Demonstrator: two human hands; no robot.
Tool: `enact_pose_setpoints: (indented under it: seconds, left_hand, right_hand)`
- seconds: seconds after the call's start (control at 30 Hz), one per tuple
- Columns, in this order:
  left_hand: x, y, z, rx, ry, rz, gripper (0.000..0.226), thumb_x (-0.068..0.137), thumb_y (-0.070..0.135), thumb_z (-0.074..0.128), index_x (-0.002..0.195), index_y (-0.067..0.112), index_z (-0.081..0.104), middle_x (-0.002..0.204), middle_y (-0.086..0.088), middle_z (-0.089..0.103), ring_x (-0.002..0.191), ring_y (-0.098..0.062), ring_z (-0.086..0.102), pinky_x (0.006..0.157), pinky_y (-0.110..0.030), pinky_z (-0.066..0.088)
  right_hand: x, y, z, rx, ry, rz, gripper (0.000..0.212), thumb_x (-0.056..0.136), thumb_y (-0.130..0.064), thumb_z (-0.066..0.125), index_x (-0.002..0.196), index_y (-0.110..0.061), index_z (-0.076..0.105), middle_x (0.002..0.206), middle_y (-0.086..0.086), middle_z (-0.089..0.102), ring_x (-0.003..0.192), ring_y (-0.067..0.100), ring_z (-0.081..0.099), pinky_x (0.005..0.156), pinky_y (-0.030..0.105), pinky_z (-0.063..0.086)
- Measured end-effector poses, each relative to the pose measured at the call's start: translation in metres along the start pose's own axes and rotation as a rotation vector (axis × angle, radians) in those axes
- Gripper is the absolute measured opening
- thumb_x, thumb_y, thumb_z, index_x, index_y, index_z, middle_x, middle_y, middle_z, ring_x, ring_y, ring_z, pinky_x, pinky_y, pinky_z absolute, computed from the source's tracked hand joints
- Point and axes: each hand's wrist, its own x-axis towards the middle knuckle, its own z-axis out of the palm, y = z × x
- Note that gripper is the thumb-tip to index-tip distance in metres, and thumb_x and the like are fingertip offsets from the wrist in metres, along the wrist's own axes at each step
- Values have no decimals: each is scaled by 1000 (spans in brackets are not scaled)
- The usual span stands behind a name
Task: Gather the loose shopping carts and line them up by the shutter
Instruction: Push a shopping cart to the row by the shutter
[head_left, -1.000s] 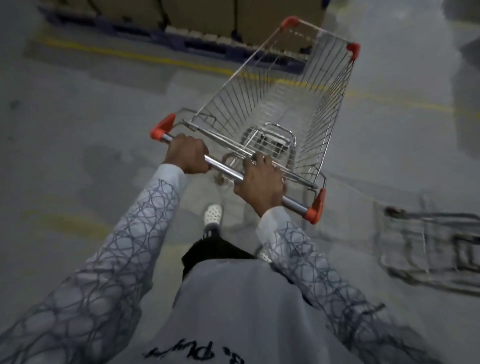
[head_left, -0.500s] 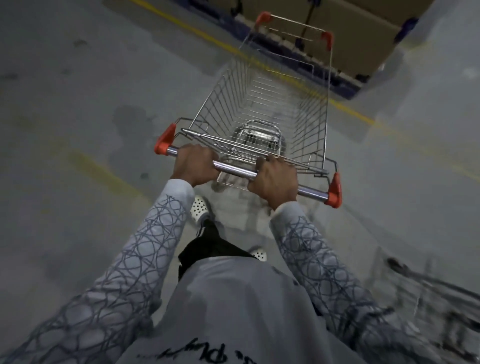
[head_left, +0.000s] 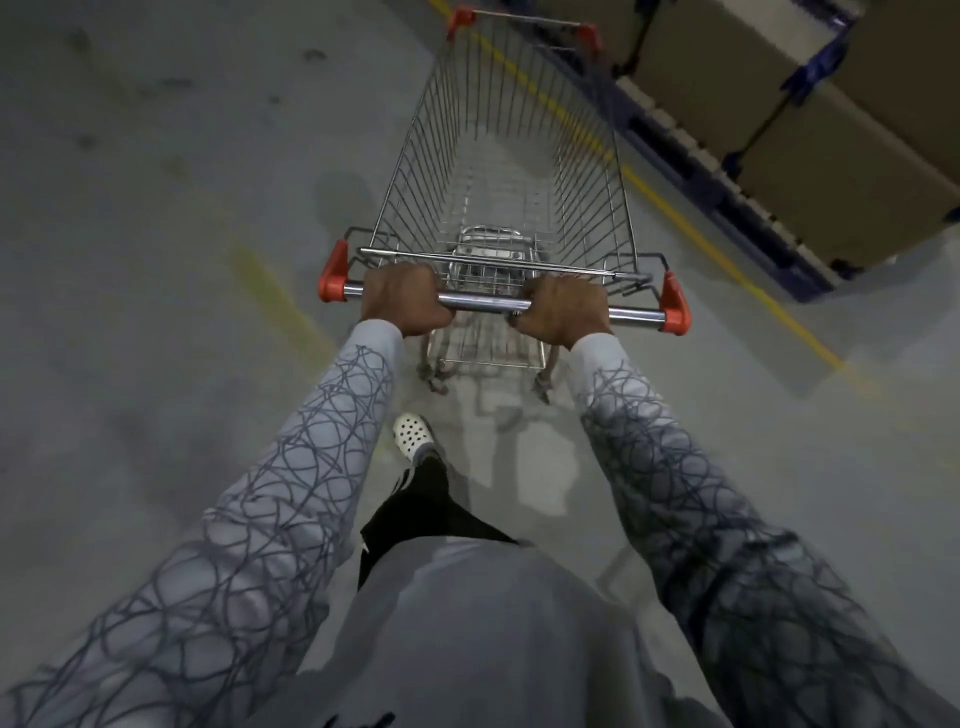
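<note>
A wire shopping cart (head_left: 415, 150) with red corner caps stands straight ahead of me on the grey floor, its basket holding nothing. Across its near end runs a chrome handle bar (head_left: 483, 301) with red end pieces. My left hand (head_left: 402, 301) grips the bar near its left end. My right hand (head_left: 563, 309) grips it right of the middle. Both sleeves carry a grey line pattern. No shutter is in view.
Large brown boxes (head_left: 831, 156) on a blue pallet rack (head_left: 727, 192) fill the upper right. A yellow floor line (head_left: 727, 260) runs diagonally beside the rack. Another faded yellow mark (head_left: 270, 291) lies left of the cart. My white shoe (head_left: 413, 436) steps behind the cart.
The cart and I have swung round, so the boxes now lie at the upper right. The second cart seen low on the right has left the view. Both hands kept their grip.
</note>
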Motion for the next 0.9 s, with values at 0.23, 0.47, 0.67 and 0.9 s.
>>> enact_pose_setpoints:
  seconds: [0.23, 0.47, 0.67, 0.9]
  left_hand:
    - [78, -68, -14, -26, 77, -49, 31, 72, 47, 64, 85, 21, 75, 78, -3, 70, 79, -29, 67, 68, -30, 40]
    - [173, -130, -51, -111, -61, -13, 36, 71, 53, 62, 87, 22, 72, 84, 2, 68, 87, -26, 66, 71, -32, 40]
    - [255, -193, -94, -377, -509, -108, 53, 53, 67, 82, 67, 18, 68, 57, 5, 63, 56, -17, 58, 64, -26, 44]
    - [362, -250, -110, -468, -442, -125, 60, 47, 67, 86, 67, 12, 71, 51, 2, 63, 46, -17, 58, 53, -24, 45]
  right_hand:
    - [106, -50, -36, -92, -4, -62, 50, 80, -63, 55, 119, -34, 68, 117, 1, 71, 109, 31, 66, 87, 43, 49]
    - [209, -101, -85, -160, -76, -42, 51, 77, -54, 57, 123, -36, 67, 127, 4, 67, 117, 33, 62, 96, 48, 48]
    - [281, -134, -115, -219, -63, -71, 47, 73, -46, 57, 117, -33, 69, 120, 5, 69, 111, 33, 65, 89, 44, 47]
    - [404, -168, -160, -260, -69, -160, 41, 72, -45, 55, 105, -27, 71, 112, 7, 70, 104, 33, 67, 84, 41, 49]
